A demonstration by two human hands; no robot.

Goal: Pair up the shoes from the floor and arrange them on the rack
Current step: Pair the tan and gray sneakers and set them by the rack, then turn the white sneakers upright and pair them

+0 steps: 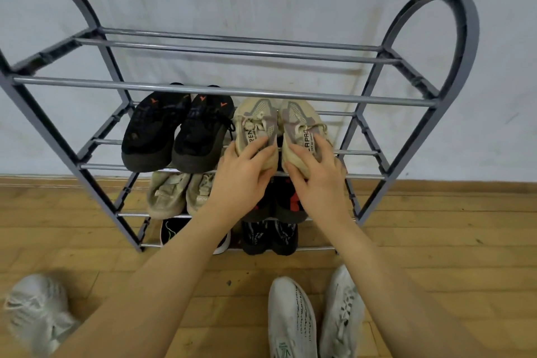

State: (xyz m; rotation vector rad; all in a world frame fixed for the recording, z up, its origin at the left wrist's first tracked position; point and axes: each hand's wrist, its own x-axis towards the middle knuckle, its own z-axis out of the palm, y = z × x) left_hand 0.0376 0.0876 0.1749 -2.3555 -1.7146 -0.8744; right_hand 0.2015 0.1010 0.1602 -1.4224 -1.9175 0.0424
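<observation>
On rack, beige shoes toes toward wall, heels held in both hands' grip.

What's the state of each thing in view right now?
beige pair: on second shelf, both heels held
left hand: grips left beige shoe's heel
right hand: grips right beige shoe's heel
black pair: on second shelf, side by side
top shelf: bare
white shoes: on floor, not racked
rack: upright against wall
</observation>
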